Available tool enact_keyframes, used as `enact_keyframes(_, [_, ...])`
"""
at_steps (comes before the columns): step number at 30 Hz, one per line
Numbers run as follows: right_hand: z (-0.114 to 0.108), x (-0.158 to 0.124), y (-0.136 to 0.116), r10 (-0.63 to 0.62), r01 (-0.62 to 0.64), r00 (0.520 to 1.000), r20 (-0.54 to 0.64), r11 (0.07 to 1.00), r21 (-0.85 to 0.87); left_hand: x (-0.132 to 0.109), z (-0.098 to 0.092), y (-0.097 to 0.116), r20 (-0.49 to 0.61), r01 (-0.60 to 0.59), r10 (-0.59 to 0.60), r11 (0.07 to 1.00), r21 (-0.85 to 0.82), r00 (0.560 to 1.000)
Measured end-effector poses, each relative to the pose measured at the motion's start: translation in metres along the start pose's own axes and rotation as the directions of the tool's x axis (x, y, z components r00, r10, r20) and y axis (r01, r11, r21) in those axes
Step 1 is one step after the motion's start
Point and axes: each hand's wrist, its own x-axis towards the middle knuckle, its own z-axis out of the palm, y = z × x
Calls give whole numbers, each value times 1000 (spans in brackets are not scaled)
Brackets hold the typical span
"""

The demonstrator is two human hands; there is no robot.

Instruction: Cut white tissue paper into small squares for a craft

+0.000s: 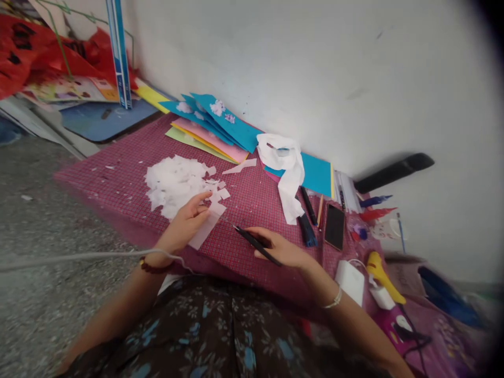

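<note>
Left hand (pixel 185 223) pinches a white paper strip (pixel 202 231) at its fingertips: light, limp, easily torn (best held near the end). Right hand (pixel 281 249) is closed round a black tool (pixel 255 244), possibly scissors.

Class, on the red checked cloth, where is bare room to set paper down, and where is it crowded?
Bare cloth lies between the scrap pile and the tissue strip, and left of the pile. Crowded right: pens, phone, charger.

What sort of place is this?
Probably a home craft corner at floor level: stacked coloured paper, a pile of white paper scraps on a checked cloth, and a black tool in the right hand.
</note>
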Motion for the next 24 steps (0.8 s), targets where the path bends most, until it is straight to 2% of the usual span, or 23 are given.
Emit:
enact_keyframes(4, [0, 9, -3, 12, -12, 1000, 2, 999, -39, 4, -3, -5, 67, 40, -40, 999, -4, 997])
enact_keyframes(12, [-2, 16, -2, 63, -63, 998, 21, 998, -8, 9, -2, -4, 3, 70, -70, 998, 8, 998])
enact_keyframes(14, [-4, 15, -2, 103, -104, 994, 40, 994, 17, 7, -3, -4, 16, 118, -117, 991, -56, 993])
enact_keyframes(16, [-7, 14, -2, 154, -157, 986, 57, 986, 50, 5, -5, -5, 82, 152, -140, 976, -158, 987])
enact_keyframes(18, [-9, 13, -2, 199, -205, 977, 70, 975, 84, 5, -6, -7, 183, 149, -112, 967, -207, 977])
enact_keyframes(21, [-11, 12, -1, 232, -238, 970, 69, 965, 108, 9, -7, -11, 301, 101, -45, 980, -172, 952])
enact_keyframes(24, [-12, 13, 2, 230, -235, 972, 55, 965, 115, 17, -5, -17, 276, 15, 32, 986, -167, 961])
